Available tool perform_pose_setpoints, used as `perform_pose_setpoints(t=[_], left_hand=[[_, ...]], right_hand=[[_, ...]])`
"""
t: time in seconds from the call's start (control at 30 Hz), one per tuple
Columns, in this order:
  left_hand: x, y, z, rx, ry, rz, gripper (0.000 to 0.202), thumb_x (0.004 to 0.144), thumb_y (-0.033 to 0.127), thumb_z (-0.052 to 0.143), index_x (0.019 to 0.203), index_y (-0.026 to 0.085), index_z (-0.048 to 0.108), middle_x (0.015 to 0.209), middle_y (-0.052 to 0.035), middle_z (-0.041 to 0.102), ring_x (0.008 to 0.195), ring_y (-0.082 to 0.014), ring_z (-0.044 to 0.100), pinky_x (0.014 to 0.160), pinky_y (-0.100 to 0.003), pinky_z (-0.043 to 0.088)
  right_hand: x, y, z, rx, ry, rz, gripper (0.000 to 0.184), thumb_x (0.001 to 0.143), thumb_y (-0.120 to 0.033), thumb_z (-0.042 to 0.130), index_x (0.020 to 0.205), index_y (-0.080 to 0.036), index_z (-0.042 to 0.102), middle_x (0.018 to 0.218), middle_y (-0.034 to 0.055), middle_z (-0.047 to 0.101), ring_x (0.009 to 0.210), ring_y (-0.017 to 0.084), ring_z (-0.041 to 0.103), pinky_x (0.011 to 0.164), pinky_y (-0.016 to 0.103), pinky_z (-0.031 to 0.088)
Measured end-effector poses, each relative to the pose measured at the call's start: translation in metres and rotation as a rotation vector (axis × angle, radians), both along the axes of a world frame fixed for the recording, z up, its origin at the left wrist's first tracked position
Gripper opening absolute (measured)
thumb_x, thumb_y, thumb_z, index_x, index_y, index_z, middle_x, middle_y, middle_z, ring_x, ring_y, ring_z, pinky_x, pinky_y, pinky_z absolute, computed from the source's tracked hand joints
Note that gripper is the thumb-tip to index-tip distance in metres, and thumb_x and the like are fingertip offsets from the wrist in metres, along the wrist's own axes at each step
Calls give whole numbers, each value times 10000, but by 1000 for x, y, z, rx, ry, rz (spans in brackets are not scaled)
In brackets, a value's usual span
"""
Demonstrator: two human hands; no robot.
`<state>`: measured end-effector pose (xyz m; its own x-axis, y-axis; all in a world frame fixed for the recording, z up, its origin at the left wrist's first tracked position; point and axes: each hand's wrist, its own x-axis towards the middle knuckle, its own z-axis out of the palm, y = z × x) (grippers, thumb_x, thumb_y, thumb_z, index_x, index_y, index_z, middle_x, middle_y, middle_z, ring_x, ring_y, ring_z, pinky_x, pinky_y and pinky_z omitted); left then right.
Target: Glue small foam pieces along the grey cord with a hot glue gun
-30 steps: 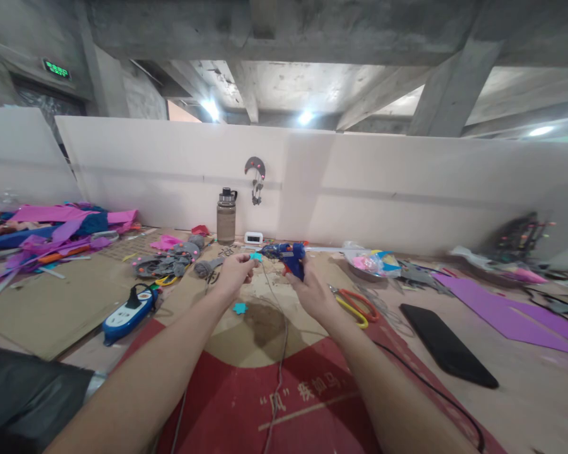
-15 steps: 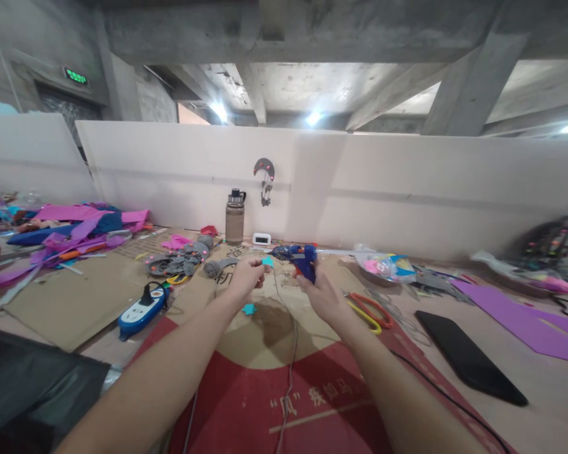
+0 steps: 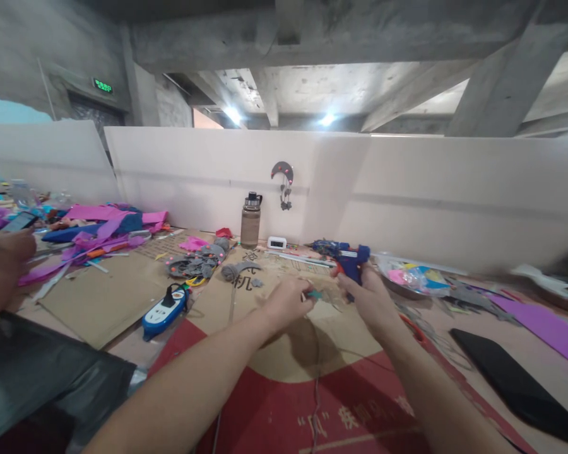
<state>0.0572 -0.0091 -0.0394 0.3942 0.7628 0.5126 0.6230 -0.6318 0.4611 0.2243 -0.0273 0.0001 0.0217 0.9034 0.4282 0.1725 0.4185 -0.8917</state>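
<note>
- Teal scrap (image 3: 316, 294), small and blurred, is sticking out from the left fingertips, over the middle of the cardboard (image 3: 345, 391).
- Left hand (image 3: 288, 304) is pinching it, thumb and fingers closing on one edge; whether glue is sitting on it, cannot tell.
- Right hand (image 3: 366, 296) is gripping a blue glue gun (image 3: 353, 257), fingers wrapping around the handle, palm behind it.
- Nozzle (image 3: 312, 244) is pointing leftward, beyond the scrap; the two are sitting apart.
- Step in hand, judging from this: holding scrap and gun ready, one per hand, with no contact showing between them.
- Next move, by my reading, is calling for a steady pinch, the nozzle lining up with the scrap, and fingertips standing clear of a likely hot tip.
- Orange scissors handle (image 3: 413, 329) is partly hiding behind the right forearm (image 3: 426, 372); a flat black slab (image 3: 515, 381) is lying farther right.
- Bottle (image 3: 250, 226) and small white clock (image 3: 277, 243) are standing beyond; grey pieces (image 3: 194, 260) and a power strip (image 3: 165, 312) are lying leftward.
- Far left, another person's hand (image 3: 12, 246) is holding a phone (image 3: 21, 222).
</note>
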Motion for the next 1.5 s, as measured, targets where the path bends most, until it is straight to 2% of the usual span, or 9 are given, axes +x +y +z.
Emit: perform_pose_setpoints(t=[0.17, 0.27, 0.5, 0.67, 1.1, 1.3, 1.5], left_hand=[[12, -22, 9, 114, 216, -294, 195, 760, 213, 528, 883, 164, 672, 832, -64, 673, 766, -166, 588, 687, -254, 422], [14, -28, 12, 122, 317, -370, 208, 756, 202, 536, 913, 168, 669, 855, -64, 668, 795, -168, 592, 687, -250, 423], [12, -24, 11, 161, 294, -334, 200, 783, 191, 512, 920, 169, 656, 886, -61, 660, 822, -164, 593, 701, -249, 422], [10, -21, 9, 145, 349, -326, 208, 771, 212, 534, 934, 177, 659, 870, -63, 653, 807, -173, 594, 676, -255, 423], [9, -19, 6, 142, 354, -325, 212, 780, 238, 541, 941, 182, 668, 854, -61, 652, 780, -167, 589, 663, -252, 414], [9, -16, 5, 126, 337, -322, 211, 780, 226, 540, 939, 183, 672, 863, -66, 656, 784, -162, 586, 681, -251, 414], [9, -16, 4, 131, 353, -328, 214, 786, 244, 542, 946, 187, 672, 862, -64, 659, 795, -166, 590, 688, -250, 417]], right_hand=[[5, 7, -10, 13, 17, -39, 219, 757, -355, 563, 898, -205, 490, 615, -55, 458, 514, 105, 424, 479, 237, 370], [4, 8, -13, 18, 20, -45, 218, 755, -354, 569, 892, -208, 482, 620, -60, 450, 505, 100, 405, 470, 231, 359], [-1, 6, -11, -3, 14, -30, 262, 745, -339, 579, 941, -195, 482, 636, -52, 464, 495, 98, 407, 439, 223, 356], [-3, 3, -7, 2, 50, -8, 252, 727, -327, 583, 916, -190, 487, 652, -45, 476, 482, 88, 390, 418, 219, 348], [-9, -5, -1, -8, -3, -63, 238, 732, -307, 532, 933, -191, 481, 610, -50, 465, 469, 94, 398, 424, 222, 348], [-10, -4, -3, 22, 11, -32, 327, 716, -328, 564, 994, -190, 460, 653, -43, 480, 483, 100, 402, 435, 239, 370], [-11, -3, -5, 18, -10, -27, 261, 738, -320, 545, 954, -187, 478, 654, -39, 484, 486, 97, 397, 438, 236, 361]])
